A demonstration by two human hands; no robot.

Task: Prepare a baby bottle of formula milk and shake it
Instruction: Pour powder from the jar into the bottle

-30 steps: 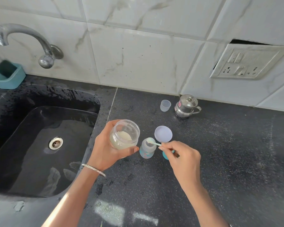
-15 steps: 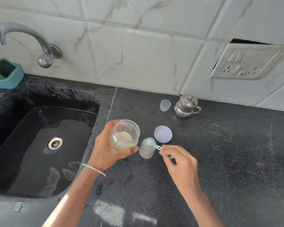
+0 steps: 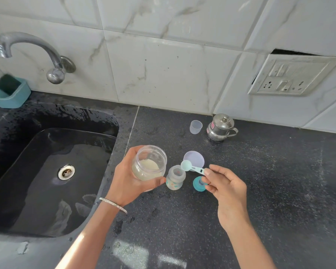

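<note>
The left hand [image 3: 130, 183] grips the open formula jar [image 3: 149, 164]; the right hand [image 3: 224, 186] pinches the teal scoop [image 3: 191, 167] just above the uncapped baby bottle [image 3: 175, 177] on the counter [image 3: 260, 191]. A bump from either hand could topple the narrow bottle.
</note>
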